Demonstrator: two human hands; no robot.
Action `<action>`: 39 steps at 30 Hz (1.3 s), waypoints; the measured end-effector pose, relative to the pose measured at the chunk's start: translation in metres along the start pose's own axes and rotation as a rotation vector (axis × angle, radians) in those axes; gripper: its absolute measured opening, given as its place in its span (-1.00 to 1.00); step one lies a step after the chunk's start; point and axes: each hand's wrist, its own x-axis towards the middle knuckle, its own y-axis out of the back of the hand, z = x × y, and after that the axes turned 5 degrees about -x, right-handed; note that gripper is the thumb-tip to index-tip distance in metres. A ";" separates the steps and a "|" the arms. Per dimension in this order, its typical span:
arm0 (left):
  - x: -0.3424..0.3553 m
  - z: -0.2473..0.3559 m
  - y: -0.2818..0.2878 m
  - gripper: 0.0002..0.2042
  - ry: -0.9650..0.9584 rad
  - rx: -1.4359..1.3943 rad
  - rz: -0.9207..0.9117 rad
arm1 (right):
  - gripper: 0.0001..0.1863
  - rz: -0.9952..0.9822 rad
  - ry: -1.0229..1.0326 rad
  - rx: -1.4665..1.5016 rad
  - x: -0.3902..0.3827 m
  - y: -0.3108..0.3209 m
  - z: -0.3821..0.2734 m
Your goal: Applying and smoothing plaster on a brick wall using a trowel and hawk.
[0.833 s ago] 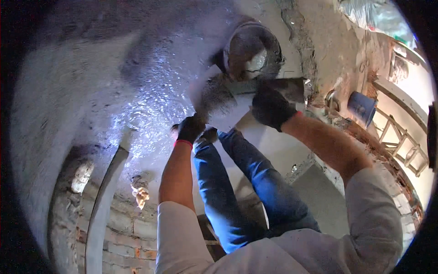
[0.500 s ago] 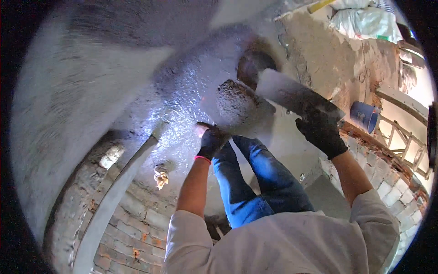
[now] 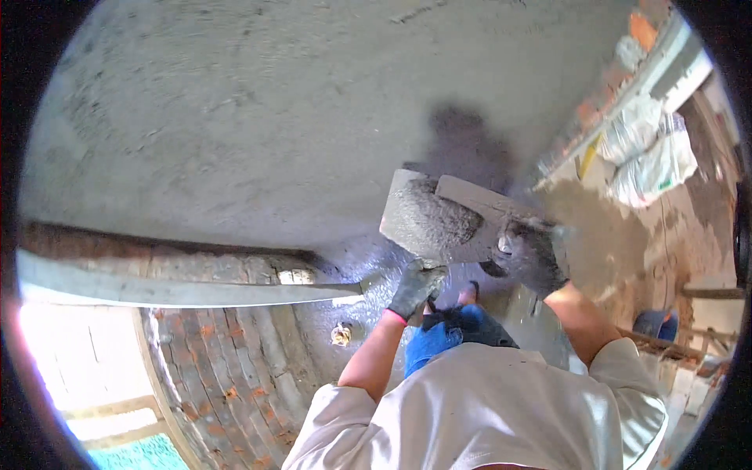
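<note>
Left grip [image 3: 417,288], in a dark glove, is clamped on the hawk [image 3: 398,210] at its near edge; the handle is hidden from me. Grey wet mortar [image 3: 439,219] lies heaped over the middle of the board, with bare surface along the left edge and again by the edge nearest me. Right grip [image 3: 536,257], also dark-gloved, is closed around a flat trowel [image 3: 478,196], its blade slanting across the hawk's far right corner; whether blade and mortar touch, I cannot tell. Both tools are in front of me, below a broad rough grey wall [image 3: 235,117] that carries a dark shadow just beyond the blade. Reddish band [image 3: 397,317] at my left wrist. Off to the left, a long pale strip [image 3: 196,292] above bare brickwork [image 3: 223,376]; to the right, white sacks [image 3: 654,164] and a blue bucket [image 3: 656,323], both well apart from the tools.
</note>
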 end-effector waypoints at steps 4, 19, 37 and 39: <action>-0.033 0.058 0.018 -0.79 0.132 -0.415 0.031 | -0.65 0.194 0.124 0.176 0.014 0.052 -0.017; -0.100 0.149 0.112 -0.86 -0.104 -0.438 0.074 | -0.49 0.074 0.357 0.032 0.168 -0.021 -0.078; -0.014 0.108 0.207 -0.95 -0.150 -0.248 0.413 | -0.78 0.109 0.556 -0.373 0.286 0.078 -0.277; -0.013 0.103 0.208 -0.95 -0.201 -0.241 0.402 | -0.78 0.172 0.694 -0.452 0.299 0.093 -0.309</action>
